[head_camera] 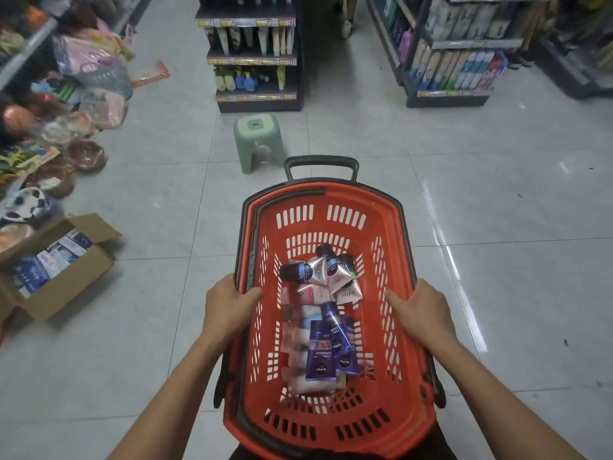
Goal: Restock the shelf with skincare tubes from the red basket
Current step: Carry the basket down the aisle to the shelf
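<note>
Grey-tiled shop aisle, shelving units ahead and to both sides, floor point(497, 277) glossy with light streaks. Barely begun, by the look of it: red basket point(331, 416) carried at waist height out in the open aisle, well apart from every shelf, nothing yet taken out. Likely headed for the middle shelf unit point(255, 51), where upright tubes line the upper rows, though which shelf is meant cannot be told. Left to do: reaching the shelf, setting the basket down, lifting the tubes out and ranging them in rows.

Held by both long rims. Left hand point(229, 310) wrapped over the left rim, thumb hooked inside the wall, fingers curled underneath out of sight. Right hand point(421, 310) clamped on the right rim likewise, thumb lying along the inner wall.

Inside the basket: skincare tubes point(318, 313) in a loose heap along the bottom, perhaps a dozen or more — pink ones and a dark one toward the far end, pale ones in the middle, dark-blue ones point(328, 353) nearest the body, some blurred. Black pull handle point(321, 161) raised at the far end.

Green plastic stool point(257, 141) on the floor just beyond the basket. Open cardboard box point(69, 270) of blue-and-white packs on the floor at left.
</note>
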`<state>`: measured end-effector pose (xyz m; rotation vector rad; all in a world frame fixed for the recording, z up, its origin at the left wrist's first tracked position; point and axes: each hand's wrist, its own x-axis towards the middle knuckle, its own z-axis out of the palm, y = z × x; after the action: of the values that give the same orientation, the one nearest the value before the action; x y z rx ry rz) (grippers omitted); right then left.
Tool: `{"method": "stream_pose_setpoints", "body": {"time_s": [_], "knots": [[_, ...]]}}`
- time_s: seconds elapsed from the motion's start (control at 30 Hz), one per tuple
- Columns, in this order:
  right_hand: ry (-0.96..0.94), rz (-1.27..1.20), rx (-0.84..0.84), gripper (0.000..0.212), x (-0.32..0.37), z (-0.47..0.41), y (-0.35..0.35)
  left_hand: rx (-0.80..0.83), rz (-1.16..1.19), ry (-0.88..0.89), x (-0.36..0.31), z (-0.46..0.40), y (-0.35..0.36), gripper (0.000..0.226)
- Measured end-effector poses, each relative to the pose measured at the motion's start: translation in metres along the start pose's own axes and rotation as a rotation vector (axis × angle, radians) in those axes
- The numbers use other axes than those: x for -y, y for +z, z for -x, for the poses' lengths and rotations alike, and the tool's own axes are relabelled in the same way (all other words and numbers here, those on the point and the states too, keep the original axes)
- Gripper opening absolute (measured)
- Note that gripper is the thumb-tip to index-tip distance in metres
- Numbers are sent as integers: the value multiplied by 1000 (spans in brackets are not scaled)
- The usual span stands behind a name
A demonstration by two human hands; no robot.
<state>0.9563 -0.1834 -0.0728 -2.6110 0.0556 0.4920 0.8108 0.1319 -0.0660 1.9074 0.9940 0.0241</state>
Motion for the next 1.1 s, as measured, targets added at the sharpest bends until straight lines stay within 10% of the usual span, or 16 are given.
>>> {"method": "stream_pose_setpoints", "body": {"time_s": [1.1], "knots": [[-62,-18,48,52,65,-431,-155,-68,-34,-83,-294,-280,184,43]]}}
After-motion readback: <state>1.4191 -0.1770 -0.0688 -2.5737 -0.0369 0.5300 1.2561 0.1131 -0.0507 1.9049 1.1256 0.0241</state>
